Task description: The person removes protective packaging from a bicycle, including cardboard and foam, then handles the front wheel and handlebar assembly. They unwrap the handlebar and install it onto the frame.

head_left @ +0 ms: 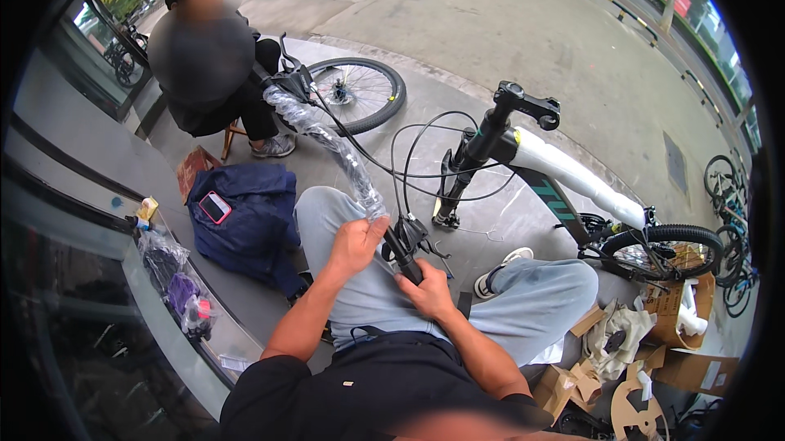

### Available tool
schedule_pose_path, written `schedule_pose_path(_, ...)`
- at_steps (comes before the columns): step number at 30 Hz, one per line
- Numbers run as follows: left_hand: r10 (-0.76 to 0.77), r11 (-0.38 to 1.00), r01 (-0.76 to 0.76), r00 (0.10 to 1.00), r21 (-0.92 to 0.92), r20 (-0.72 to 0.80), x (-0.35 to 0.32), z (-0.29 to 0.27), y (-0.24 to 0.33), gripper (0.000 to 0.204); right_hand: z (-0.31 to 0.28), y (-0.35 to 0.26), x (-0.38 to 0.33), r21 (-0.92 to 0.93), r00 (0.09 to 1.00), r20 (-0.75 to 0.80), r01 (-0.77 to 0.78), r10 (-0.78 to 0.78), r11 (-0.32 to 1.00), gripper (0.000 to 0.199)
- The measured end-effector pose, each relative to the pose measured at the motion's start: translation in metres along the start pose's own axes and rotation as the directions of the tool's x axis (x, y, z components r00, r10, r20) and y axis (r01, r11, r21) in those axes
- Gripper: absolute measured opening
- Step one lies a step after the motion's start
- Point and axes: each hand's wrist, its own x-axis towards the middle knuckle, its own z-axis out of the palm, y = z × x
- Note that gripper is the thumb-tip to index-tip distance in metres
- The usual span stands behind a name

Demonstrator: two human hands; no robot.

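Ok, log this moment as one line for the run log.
left hand: grips bubble-wrapped handlebar | right hand: holds black grip end | bicycle frame: on pavement, front wheel off

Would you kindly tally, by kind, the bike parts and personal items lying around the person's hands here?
Handlebars wrapped in clear plastic, held by the left hand and right hand: 1
Bicycle frames, white-wrapped: 1
Wheels: 2, loose front, rear on frame
Navy jackets: 1
Phones: 1
Total: 6

Daylit grey paved ground (507, 24), glass shopfront (90, 57) at left, cardboard scraps (638, 376) lying right.
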Motion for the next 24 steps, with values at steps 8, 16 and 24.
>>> schedule_pose_path(8,0.477,0.786,-0.61,0.493,-0.102,0.728,-0.064,-0.027,0.072,0.033,0.006,0.039,0.031,-0.079,0.994,-0.11,0.01,-0.019,0.997,0.043)
schedule_pose_path(16,0.708,-0.14,-0.972,0.034,-0.187,-0.705,-0.122,-0.246,0.186,0.05,0.023,0.074,0.022,-0.127,0.984,-0.074,-0.173,0.164,0.977,0.044)
schedule_pose_path(24,0.275,0.775,-0.477,0.845,-0.415,-0.46,-0.026,-0.226,0.079,0.035,0.025,0.07,0.019,-0.085,0.983,-0.061,-0.176,0.171,0.981,0.044)
